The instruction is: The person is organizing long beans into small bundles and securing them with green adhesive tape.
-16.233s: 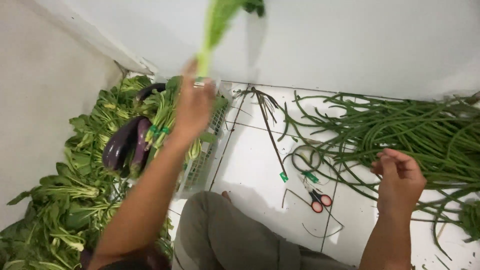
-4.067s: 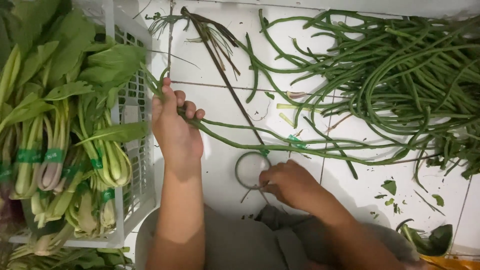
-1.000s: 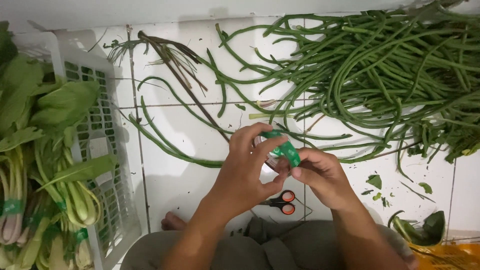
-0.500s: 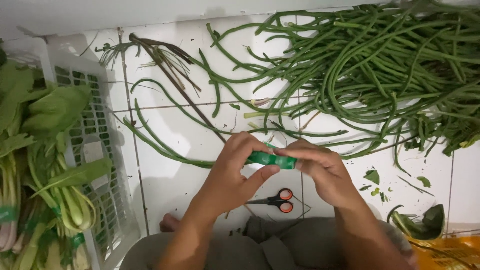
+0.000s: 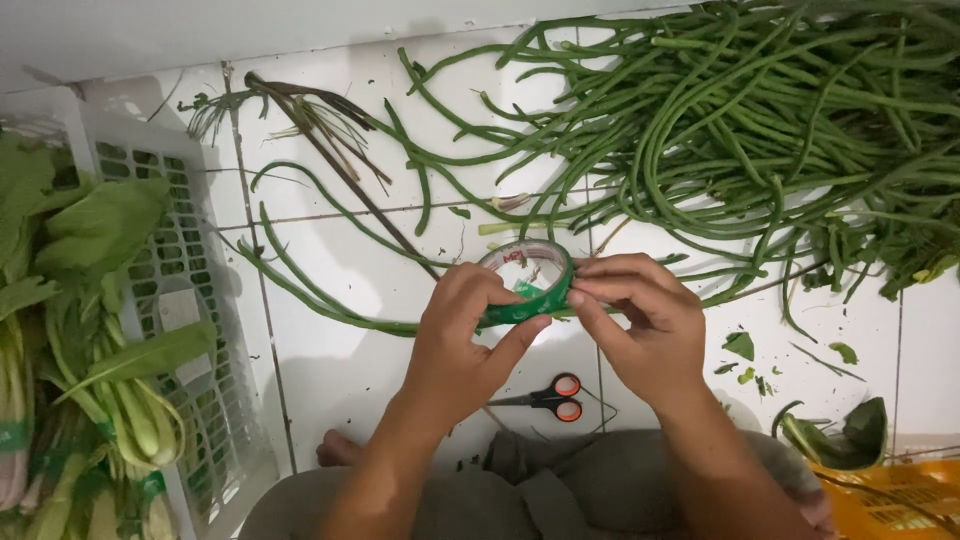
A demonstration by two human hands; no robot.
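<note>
I've tipped the tape [image 5: 528, 282] up so its hole shows at centre frame, both hands' [image 5: 468, 330] [image 5: 640, 320] fingers pinching its rim, beans [image 5: 760, 130] unbundled.

Scissors [image 5: 552, 396], white crate [image 5: 190, 330] of leafy greens [image 5: 95, 300], perhaps bok choy

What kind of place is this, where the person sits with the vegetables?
Probably a home or small-market vegetable sorting spot on a white tiled floor. A heap of long beans lies loose, leafy greens fill a white crate, and both hands hold a roll of green tape.
</note>
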